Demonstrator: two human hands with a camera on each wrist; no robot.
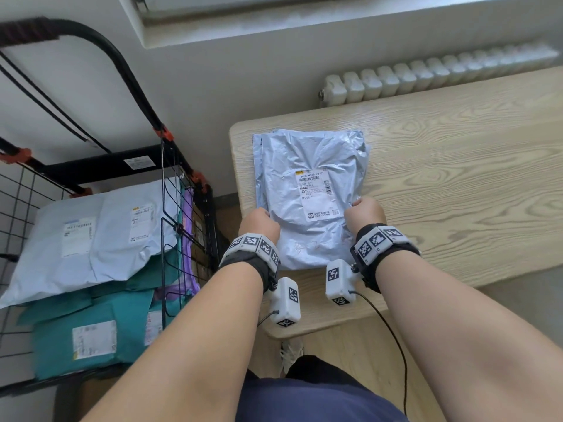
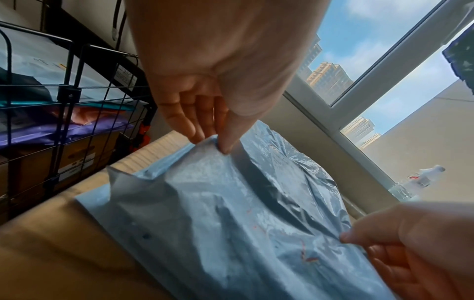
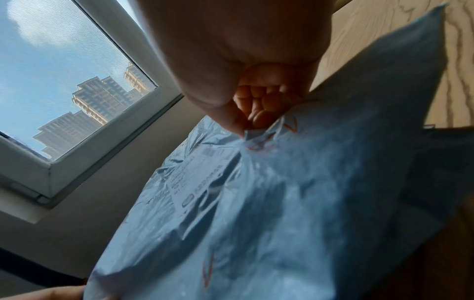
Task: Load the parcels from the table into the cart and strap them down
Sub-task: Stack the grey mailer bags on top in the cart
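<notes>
on the left end of a pale wood-grain table (image 1: 441,166), a crinkled pale blue-grey plastic mailer parcel (image 1: 307,190) is lying flat, with a white printed shipping label (image 1: 316,194) facing up near its middle. both of the person's hands are gripping this parcel. the left hand (image 1: 259,223) is pinching a fold of the plastic on the parcel's left edge between thumb and fingers; the left wrist view is showing the film pulled up into a small peak at the fingertips (image 2: 200,136). the right hand (image 1: 364,213) is bunching the plastic on the parcel's right edge, beside the label, with its fingers (image 3: 264,113) curled tightly over the film. both wrists are wearing black bands with white marker blocks.

to the left of the table, a black wire-mesh cart (image 1: 170,190) is standing close against the table's edge. inside it, a large pale blue-grey mailer bag (image 1: 91,236) is lying on top of teal plastic mailer bags (image 1: 91,339), with a purple bag (image 1: 187,208) showing against the mesh wall. a white ribbed radiator (image 1: 426,77) is sitting under the window behind the table.
</notes>
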